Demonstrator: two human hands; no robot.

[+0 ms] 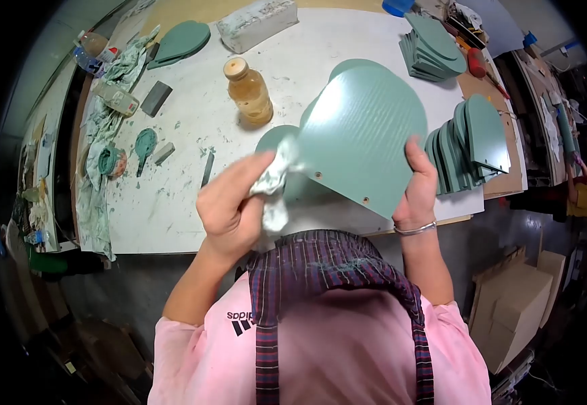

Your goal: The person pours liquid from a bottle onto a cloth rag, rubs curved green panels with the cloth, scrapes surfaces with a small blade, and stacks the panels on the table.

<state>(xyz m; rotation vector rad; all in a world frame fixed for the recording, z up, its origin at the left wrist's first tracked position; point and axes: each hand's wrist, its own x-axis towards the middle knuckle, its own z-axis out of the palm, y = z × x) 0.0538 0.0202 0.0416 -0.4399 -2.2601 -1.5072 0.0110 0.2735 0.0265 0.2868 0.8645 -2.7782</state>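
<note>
My left hand (pixel 232 202) is closed round a crumpled white cloth (pixel 276 185) with green stains, at the left edge of a green panel (pixel 367 135). The panel is tilted, rounded at its far end, with two small holes along its near straight edge. My right hand (pixel 418 185) grips its right side, thumb on the upper face and fingers hidden beneath. Other green rounded pieces (pixel 276 138) show partly behind and under the panel. A glass bottle of amber liquid (pixel 249 93) stands beyond my left hand.
Stacked green panels (pixel 469 145) stand at the right, with more (pixel 432 47) behind. A whitish block (pixel 258 25) lies at the back. Left are a dark block (pixel 156 98), a green-coated scraper (pixel 145 145), an open jar (pixel 112 160) and rags (pixel 97 196). A person in yellow (pixel 585 196) is far right.
</note>
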